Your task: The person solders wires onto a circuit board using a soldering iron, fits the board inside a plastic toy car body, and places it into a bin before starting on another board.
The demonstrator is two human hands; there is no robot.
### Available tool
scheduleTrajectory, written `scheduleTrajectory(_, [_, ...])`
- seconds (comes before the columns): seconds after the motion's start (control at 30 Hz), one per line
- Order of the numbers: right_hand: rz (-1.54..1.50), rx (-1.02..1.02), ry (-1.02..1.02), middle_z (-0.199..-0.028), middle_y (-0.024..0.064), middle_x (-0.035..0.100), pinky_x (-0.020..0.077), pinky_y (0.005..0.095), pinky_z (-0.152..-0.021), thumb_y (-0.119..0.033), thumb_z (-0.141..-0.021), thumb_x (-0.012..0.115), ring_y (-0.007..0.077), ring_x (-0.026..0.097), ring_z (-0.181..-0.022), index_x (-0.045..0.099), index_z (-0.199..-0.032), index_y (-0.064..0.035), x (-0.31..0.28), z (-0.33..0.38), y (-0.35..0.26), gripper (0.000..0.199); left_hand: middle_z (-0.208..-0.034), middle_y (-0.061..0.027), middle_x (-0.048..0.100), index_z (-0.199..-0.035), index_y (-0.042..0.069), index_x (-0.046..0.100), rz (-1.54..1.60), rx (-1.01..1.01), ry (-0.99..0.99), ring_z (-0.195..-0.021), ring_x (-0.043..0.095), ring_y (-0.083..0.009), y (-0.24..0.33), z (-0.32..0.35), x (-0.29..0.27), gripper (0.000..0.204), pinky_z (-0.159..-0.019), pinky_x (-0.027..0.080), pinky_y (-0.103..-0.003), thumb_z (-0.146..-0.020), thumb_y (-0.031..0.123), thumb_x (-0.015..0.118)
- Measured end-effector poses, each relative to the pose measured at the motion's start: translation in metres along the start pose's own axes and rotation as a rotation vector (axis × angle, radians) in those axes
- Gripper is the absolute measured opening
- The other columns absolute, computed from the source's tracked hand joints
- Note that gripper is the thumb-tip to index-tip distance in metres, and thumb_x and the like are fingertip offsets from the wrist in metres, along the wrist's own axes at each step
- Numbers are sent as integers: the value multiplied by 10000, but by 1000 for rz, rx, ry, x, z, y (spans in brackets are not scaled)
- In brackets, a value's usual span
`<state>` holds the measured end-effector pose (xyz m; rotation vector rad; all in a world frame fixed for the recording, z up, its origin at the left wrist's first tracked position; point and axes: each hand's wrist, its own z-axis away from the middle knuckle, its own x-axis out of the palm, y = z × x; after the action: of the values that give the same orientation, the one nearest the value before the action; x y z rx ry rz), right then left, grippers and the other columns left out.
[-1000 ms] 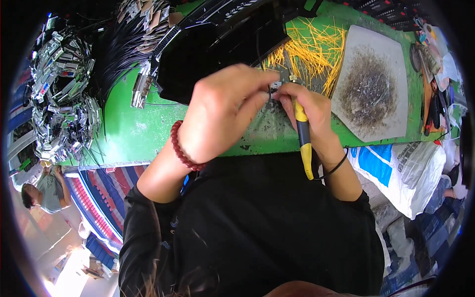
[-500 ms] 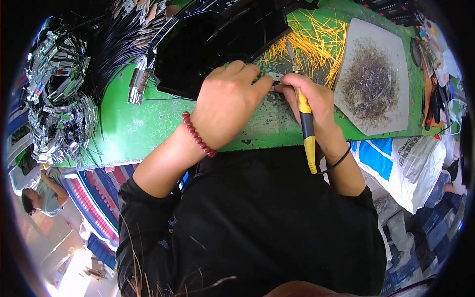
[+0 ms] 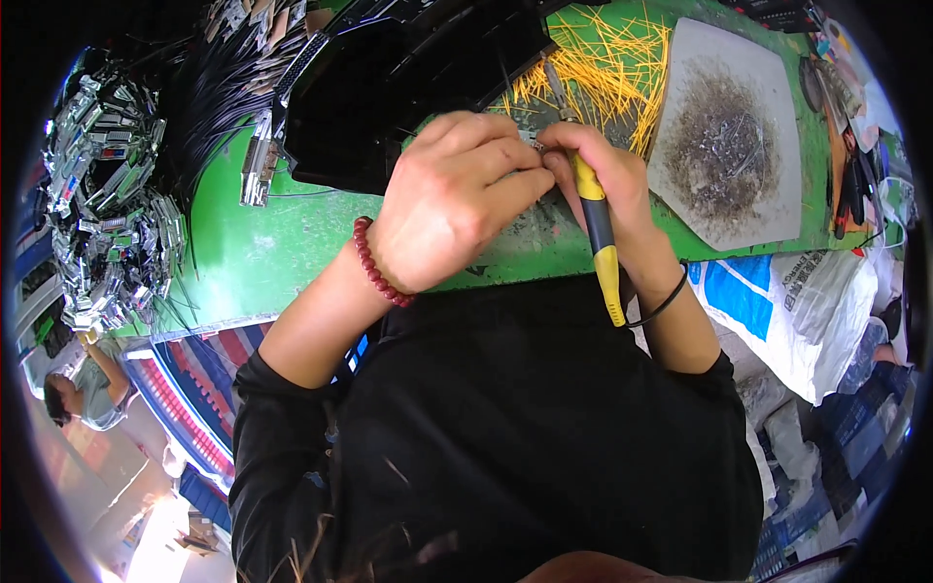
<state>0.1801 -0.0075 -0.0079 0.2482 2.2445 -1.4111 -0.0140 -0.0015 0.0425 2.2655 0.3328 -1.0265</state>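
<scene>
Both hands have shifted slightly up the green tabletop [image 3: 292,262], left hand [image 3: 452,199] pinching a small metal part [image 3: 535,144], right hand [image 3: 593,180] gripping the yellow-handled tool [image 3: 598,228], work continuing.

Two bare hands are showing above the green bench [image 3: 292,257]: one left hand [image 3: 452,209] and one right hand [image 3: 607,180]. One yellow-and-black tool [image 3: 598,233] is sitting in the right hand. One red bead bracelet [image 3: 377,264] is circling the left wrist, and one thin black band [image 3: 661,303] is circling the right. One grey tray [image 3: 768,58] of dark scraps is lying on the bench. One loose heap of yellow strips [image 3: 603,58] is spreading beside it, too many to count. One pile of shiny metal parts [image 3: 107,214] is lying at the left edge, likewise uncountable. One white sack [image 3: 807,311] is standing at the right. One other person [image 3: 83,394] is showing at the lower left.
</scene>
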Motion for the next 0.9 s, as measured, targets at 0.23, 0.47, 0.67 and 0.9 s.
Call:
scheduleTrajectory(0.23, [-575, 83, 224, -898, 97, 679, 514, 237, -586, 48, -803, 684, 139, 684, -779, 564, -1099, -28, -10, 12, -11, 328, -768, -15, 607, -830, 98, 694, -129, -72, -86, -863, 595, -218, -3, 2, 7, 198, -796, 439, -369, -638, 77, 735])
scheduleTrajectory(0.47, [-315, 149, 98, -864, 135, 666, 498, 248, -686, 68, -818, 670, 147, 638, -768, 434, -1204, -42, -11, 16, -20, 465, -715, -11, 595, -754, 101, 651, 61, -256, -32, -736, 587, -202, 8, -1, 9, 68, -766, 426, -352, -704, 104, 697])
scheduleTrajectory(0.67, [-850, 430, 170, -889, 165, 671, 563, 283, -717, 11, -841, 676, 176, 671, -806, 441, -1203, -31, -12, 10, -32, 434, -728, -70, 613, -812, 35, 641, 460, -518, 70, -722, 592, -250, 9, -1, 11, 81, -701, 455, -343, -754, 44, 697])
scheduleTrajectory(0.9, [-806, 384, 162, -888, 157, 692, 545, 259, -696, 30, -812, 690, 161, 670, -785, 425, -1231, -11, -14, 18, -31, 498, -803, -93, 617, -829, 4, 612, 612, -555, -42, -776, 592, -221, 11, -6, 7, 35, -720, 463, -308, -814, 11, 644])
